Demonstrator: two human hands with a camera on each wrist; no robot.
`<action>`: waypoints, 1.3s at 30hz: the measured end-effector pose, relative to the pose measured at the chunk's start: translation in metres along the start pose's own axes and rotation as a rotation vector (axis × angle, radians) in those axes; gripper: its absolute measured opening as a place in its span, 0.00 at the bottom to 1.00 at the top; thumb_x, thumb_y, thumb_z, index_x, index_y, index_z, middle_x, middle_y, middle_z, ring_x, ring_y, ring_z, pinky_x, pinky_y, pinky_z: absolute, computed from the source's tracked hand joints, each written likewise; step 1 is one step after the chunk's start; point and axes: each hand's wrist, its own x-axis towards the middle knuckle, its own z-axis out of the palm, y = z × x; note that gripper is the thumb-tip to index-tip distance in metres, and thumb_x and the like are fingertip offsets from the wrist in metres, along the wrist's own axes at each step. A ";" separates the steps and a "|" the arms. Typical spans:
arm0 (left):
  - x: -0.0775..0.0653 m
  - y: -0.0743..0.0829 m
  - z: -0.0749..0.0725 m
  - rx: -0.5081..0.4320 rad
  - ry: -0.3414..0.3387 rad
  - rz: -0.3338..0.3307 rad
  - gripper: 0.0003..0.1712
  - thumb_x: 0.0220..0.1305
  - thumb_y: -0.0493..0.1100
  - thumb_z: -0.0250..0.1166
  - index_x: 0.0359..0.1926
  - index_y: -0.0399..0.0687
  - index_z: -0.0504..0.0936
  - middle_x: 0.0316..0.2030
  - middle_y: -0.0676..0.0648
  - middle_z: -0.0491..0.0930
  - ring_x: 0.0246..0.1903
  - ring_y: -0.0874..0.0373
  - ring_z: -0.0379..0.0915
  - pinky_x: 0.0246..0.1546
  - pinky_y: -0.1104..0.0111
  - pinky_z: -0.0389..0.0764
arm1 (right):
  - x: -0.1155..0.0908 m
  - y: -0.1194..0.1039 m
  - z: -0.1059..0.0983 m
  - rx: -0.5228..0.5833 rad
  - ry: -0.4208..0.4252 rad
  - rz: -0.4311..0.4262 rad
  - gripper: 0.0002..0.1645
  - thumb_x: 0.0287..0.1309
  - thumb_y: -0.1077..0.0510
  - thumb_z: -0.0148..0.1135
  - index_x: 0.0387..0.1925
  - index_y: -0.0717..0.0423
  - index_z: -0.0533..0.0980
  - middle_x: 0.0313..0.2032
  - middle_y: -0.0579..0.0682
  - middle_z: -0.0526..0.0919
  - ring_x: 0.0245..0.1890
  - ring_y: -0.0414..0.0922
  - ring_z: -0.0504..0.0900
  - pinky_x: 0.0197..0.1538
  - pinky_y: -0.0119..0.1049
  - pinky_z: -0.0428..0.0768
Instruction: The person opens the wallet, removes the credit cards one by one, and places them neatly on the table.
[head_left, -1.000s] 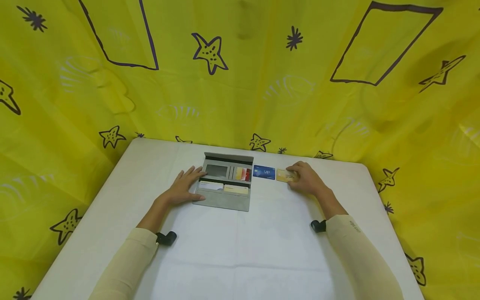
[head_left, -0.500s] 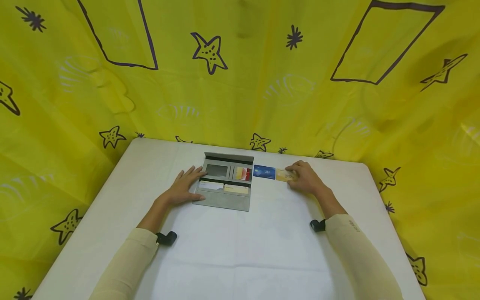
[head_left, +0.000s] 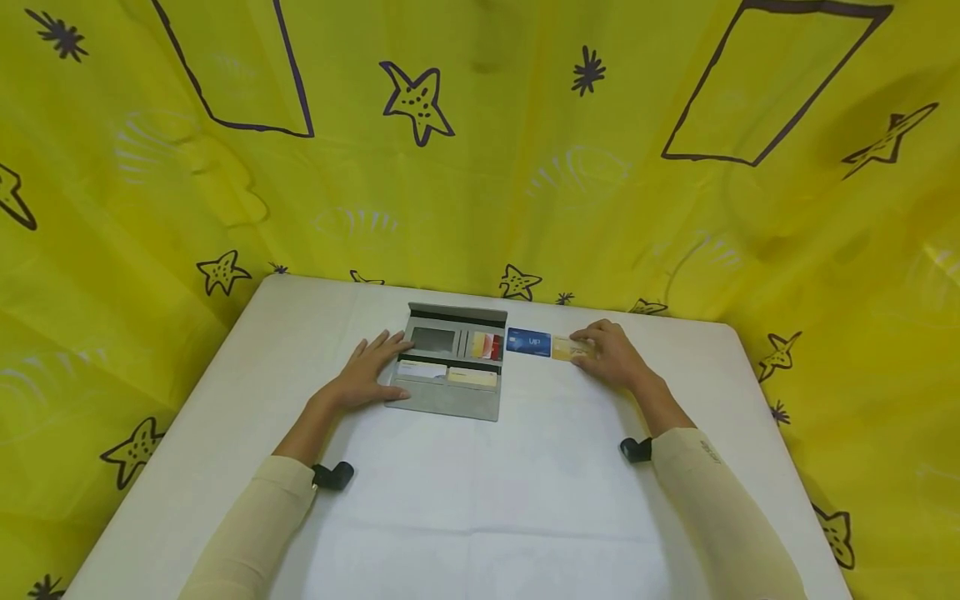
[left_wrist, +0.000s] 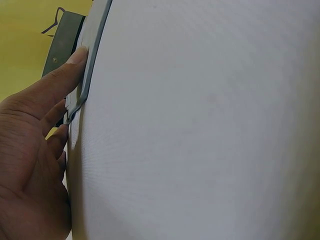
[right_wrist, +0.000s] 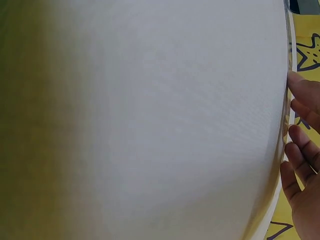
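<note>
A grey long wallet (head_left: 442, 402) lies unfolded on the table, several cards tucked in its slots. My left hand (head_left: 363, 375) rests at its left edge, fingers spread, thumb on the lower flap. From the left wrist view, the thumb (left_wrist: 67, 75) lies along the wallet's near edge. To the right of the wallet is a blue VIP card (head_left: 528, 342). Beside that one, a gold card (head_left: 562, 348) lies in line with it, and my right hand (head_left: 615, 358) pinches it between thumb and forefinger, covering its right end. The right wrist view shows the fingers (right_wrist: 300, 165) low at the tabletop.
A white cloth covers the table (head_left: 465, 492), with its far edge close to a yellow curtain (head_left: 480, 192) printed with starfish. Black wrist cameras sit on both wrists, including the left camera (head_left: 333, 476).
The right thumb has shifted slightly up onto the gold card. The gold card has edged a little left against the blue one. My left hand and the wallet stay in place.
</note>
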 end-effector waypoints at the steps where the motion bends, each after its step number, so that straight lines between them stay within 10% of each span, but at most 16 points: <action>1: 0.000 0.000 0.000 -0.001 0.001 0.001 0.51 0.60 0.54 0.78 0.79 0.46 0.66 0.82 0.39 0.53 0.82 0.38 0.35 0.78 0.41 0.29 | 0.000 0.000 0.000 0.001 0.000 -0.001 0.26 0.65 0.56 0.72 0.61 0.62 0.82 0.58 0.67 0.75 0.60 0.64 0.70 0.64 0.63 0.70; 39: -0.001 0.003 -0.002 -0.015 0.001 0.002 0.51 0.59 0.53 0.78 0.79 0.46 0.66 0.82 0.39 0.52 0.82 0.38 0.35 0.78 0.42 0.29 | 0.001 0.004 0.003 0.035 0.013 0.008 0.26 0.64 0.57 0.73 0.61 0.61 0.82 0.59 0.66 0.75 0.61 0.65 0.69 0.64 0.65 0.69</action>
